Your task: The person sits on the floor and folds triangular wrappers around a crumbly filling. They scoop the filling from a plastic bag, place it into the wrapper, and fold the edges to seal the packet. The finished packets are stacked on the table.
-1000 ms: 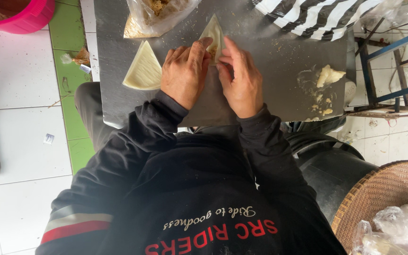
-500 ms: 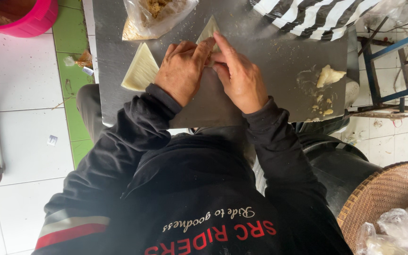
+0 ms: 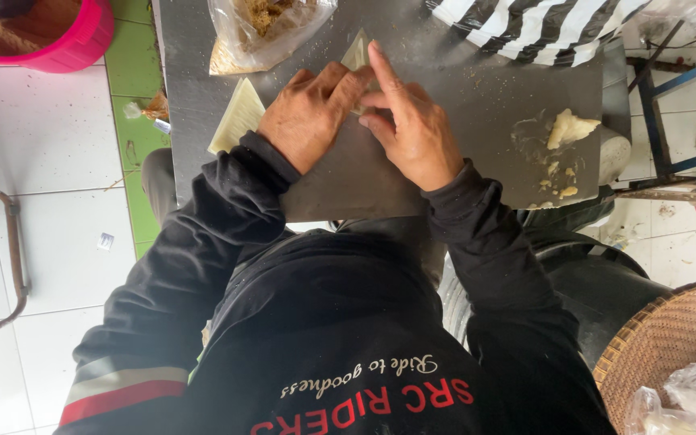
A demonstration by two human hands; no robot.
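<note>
**Pale wrapper sheet pinned under both hands, upper centre of frame**

Pale, thin pastry sheet sits at the upper centre of the frame on the grey metal tabletop; you only see one pointed corner poking out above the fingers, the rest is covered. Your left hand lies flat and knuckles-up over it, fingers pressing down, not clenched. Your right hand comes in from the right, index finger stretched out along the sheet's edge, other fingers curled and touching the left hand. Both hands press on the sheet; whether either actually pinches it, cannot tell.

Handling guess: looks light, limp and easy to tear, probably a bit tacky. Best to take it by an edge or corner with fingertips, light pressure, no dragging.

Around it: a second folded triangle of the same pale wrapper lies just left of your left hand, apart from it. A clear plastic bag with brown crumbly filling sits at the top of the frame, near the sheet. Lumps of pale yellow dough scraps are smeared on the right part of the tabletop, well apart. Pink tub on the tiled floor at upper left; woven basket at lower right.
</note>
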